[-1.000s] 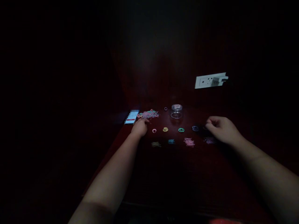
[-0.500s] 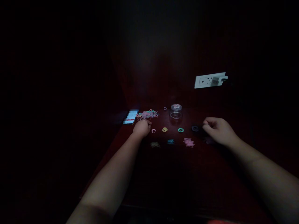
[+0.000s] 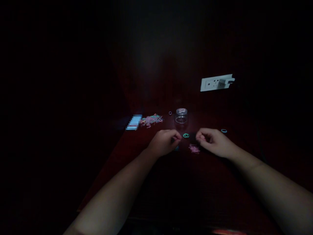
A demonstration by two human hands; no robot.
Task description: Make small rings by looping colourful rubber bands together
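My left hand point(image 3: 165, 142) is closed in a pinch just left of a pair of green hair ties point(image 3: 186, 135); what sits between its fingertips is too small to make out. To the right of those ties, my right hand point(image 3: 216, 142) is also closed, thumb against curled fingers, its contents hidden. A small heap of pink elastic bands point(image 3: 194, 148) lies below and between the two hands. Part of a blue band heap point(image 3: 177, 148) shows under my left hand. One light blue hair tie point(image 3: 224, 131) rests behind my right hand.
A tangled pile of mixed hair ties point(image 3: 153, 120) lies beside a lit phone point(image 3: 134, 122) at the left edge. A clear lidded jar point(image 3: 181, 117) stands near the wall, with a single small ring point(image 3: 170, 113) to its left. A wall socket point(image 3: 216, 83) holds a plug.
My left hand has moved right, from beside the mixed pile to the green ties, covering the pink and yellow ones. My right hand has shifted left, and the light blue tie now shows.
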